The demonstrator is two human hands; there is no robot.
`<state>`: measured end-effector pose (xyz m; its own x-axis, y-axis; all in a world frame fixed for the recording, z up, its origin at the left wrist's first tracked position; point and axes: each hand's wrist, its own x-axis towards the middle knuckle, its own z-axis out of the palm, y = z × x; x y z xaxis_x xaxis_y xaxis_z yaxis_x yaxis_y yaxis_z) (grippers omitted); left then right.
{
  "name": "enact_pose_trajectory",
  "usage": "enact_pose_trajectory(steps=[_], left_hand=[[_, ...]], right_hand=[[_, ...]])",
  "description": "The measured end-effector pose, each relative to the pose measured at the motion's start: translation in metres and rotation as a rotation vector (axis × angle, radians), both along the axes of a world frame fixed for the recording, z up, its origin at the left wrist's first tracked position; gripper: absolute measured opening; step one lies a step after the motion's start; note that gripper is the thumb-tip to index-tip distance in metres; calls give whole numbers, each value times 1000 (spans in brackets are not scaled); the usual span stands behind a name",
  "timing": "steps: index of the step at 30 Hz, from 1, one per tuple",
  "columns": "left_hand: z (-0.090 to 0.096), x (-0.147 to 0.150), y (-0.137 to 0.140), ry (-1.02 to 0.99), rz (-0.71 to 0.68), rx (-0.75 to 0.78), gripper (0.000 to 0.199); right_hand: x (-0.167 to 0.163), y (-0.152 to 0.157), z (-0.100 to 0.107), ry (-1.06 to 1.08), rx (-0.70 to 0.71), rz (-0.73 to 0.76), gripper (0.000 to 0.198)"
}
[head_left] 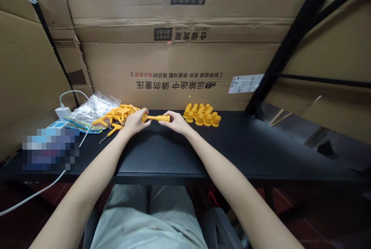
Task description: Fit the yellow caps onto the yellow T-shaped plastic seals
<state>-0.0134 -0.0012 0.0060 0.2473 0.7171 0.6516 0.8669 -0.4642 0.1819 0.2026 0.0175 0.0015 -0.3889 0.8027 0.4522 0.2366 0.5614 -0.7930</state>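
My left hand (136, 121) is closed around the handle of a yellow corkscrew (152, 117), which lies level between my hands above the table. The fingertips of my right hand (175, 122) pinch a yellow plastic cap (163, 118) at the corkscrew's right end. The cap lines up with the shaft; how far it sits over the metal screw cannot be seen. Beside my left hand is a pile of yellow corkscrews (111, 116), some with bare metal spirals showing. To the right of my right hand, several yellow caps (203, 114) stand in rows.
A black table (232, 148) stretches in front of me, with cardboard panels (174, 55) behind. Crumpled clear plastic (98, 104), a white charger (62, 112) with its cable, and a blurred-out object (50, 148) are at the left. A black metal post (278, 55) rises at the right.
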Motion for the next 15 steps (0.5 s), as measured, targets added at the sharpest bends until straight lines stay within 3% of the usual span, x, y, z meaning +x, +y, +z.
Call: enact_pose_trajectory(steps=[7,15], left_hand=[[0,1,0,5,-1,15,25],[-1,2,-1,7,-3,-2,26]], right_hand=[[-6,-3,2,53,-136,-11,47],[-7,-3,1,91,-189,5,48]])
